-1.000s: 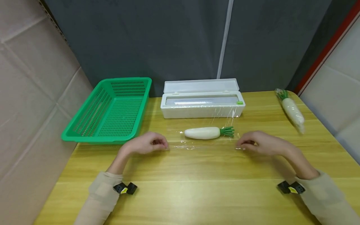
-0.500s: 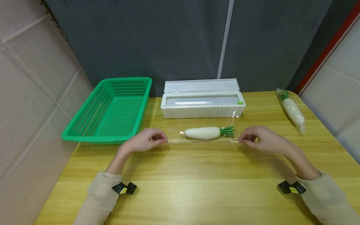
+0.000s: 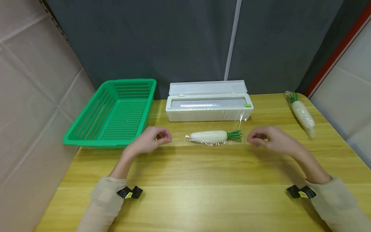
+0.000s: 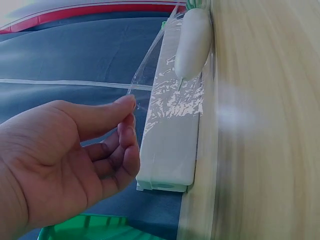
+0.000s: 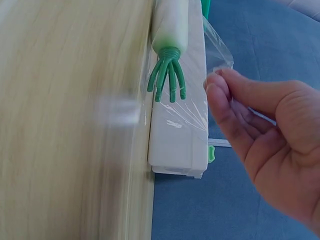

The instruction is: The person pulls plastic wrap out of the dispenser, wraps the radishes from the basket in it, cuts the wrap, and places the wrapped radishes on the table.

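A white radish (image 3: 208, 137) with green stalks lies on the table, its stalks pointing right. Clear cling film (image 4: 180, 105) runs from the white film dispenser (image 3: 208, 114) down around the radish, with wrinkles along its near side. At the film's left end, my left hand (image 3: 150, 140) pinches a corner between thumb and fingertips, as the left wrist view shows. Opposite it, just beyond the stalks, my right hand (image 3: 271, 140) pinches the other corner (image 5: 220, 47). Both hands are held up at the height of the radish, one on each side.
A green plastic basket (image 3: 140, 129) stands at the back left, close to my left hand. The dispenser's lid (image 3: 207, 88) is raised, and a green slider (image 3: 247, 105) sits at its right. A film-wrapped radish (image 3: 302, 114) lies at the far right edge of the wooden table (image 3: 203, 193).
Both hands have moved away from me, raising the film's near edge and bringing it up against the near side of the radish. Box, basket and wrapped radish have stayed put.
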